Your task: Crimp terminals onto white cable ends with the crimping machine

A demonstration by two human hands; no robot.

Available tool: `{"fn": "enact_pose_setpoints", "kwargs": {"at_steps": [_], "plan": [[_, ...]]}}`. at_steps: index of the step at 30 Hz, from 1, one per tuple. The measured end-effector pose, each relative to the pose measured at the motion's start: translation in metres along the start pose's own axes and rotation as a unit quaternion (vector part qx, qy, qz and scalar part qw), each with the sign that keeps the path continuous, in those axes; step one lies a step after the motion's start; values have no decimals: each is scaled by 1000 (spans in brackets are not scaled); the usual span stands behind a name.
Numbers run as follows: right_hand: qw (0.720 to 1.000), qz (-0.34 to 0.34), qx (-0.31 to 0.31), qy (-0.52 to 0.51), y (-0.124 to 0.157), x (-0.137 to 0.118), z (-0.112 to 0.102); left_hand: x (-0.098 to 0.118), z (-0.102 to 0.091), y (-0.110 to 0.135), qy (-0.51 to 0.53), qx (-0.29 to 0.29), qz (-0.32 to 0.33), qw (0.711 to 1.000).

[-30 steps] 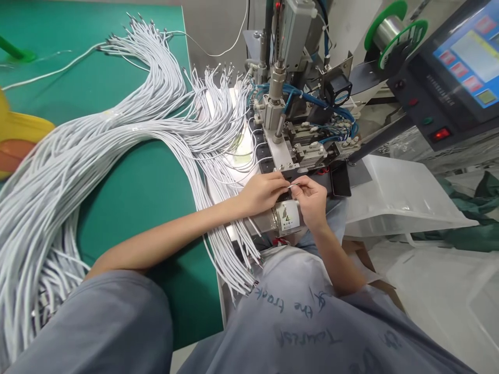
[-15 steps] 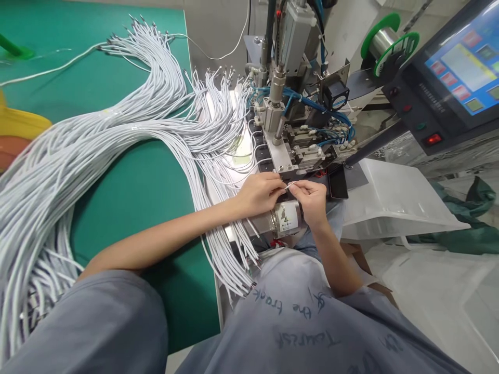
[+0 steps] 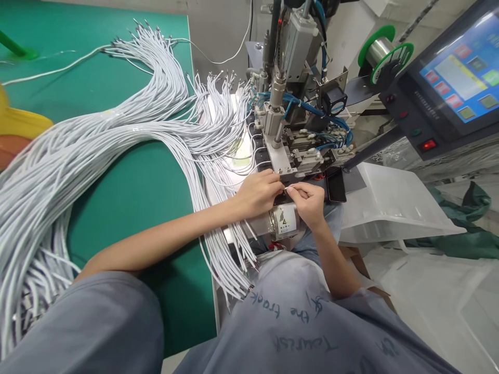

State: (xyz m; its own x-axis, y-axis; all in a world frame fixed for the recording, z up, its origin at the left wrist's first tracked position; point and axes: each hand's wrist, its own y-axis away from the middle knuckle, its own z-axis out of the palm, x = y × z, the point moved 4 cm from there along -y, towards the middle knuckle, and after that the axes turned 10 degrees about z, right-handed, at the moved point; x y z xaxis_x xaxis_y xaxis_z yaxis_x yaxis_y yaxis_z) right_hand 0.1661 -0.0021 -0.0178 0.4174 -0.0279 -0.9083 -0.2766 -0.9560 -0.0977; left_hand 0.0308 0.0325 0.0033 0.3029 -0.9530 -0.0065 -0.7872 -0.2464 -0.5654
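My left hand [image 3: 260, 192] is closed, its fingertips pinching a white cable [image 3: 286, 189] at the front of a soldering machine [image 3: 280, 150]. From the other side my right hand [image 3: 309, 201] grips the tip of the same cable between thumb and forefinger. The two hands nearly touch, and only a short bit of cable shows between them. Just below the fingers sits a motor housing with a white label [image 3: 286, 220]. Under my left forearm runs a thick bundle of white cables [image 3: 148, 127], with dark tips at its ends.
The green table mat [image 3: 132, 182] lies at left, with a yellow and orange object [image 3: 23, 124] at its edge. A solder wire spool [image 3: 384, 52] and a control panel [image 3: 456, 72] stand at upper right. White plastic bins [image 3: 401, 205] are on the right.
My right hand has drawn slightly closer to the left, so less cable shows between the fingers. The whole view has shifted a little; the bundle lies as before.
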Motion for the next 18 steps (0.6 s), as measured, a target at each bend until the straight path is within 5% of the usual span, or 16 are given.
{"fn": "enact_pose_setpoints", "kwargs": {"at_steps": [5,11,18], "plan": [[999,45,8,-25,3,12,4,0,14,7,95,-45,-69,992],[988,130,-51,-71,-7,49,-1,1,28,8,24,-231,-31,972],[962,215,-103,-130,-12,63,11,0,34,10,25,-277,-41,960]]}}
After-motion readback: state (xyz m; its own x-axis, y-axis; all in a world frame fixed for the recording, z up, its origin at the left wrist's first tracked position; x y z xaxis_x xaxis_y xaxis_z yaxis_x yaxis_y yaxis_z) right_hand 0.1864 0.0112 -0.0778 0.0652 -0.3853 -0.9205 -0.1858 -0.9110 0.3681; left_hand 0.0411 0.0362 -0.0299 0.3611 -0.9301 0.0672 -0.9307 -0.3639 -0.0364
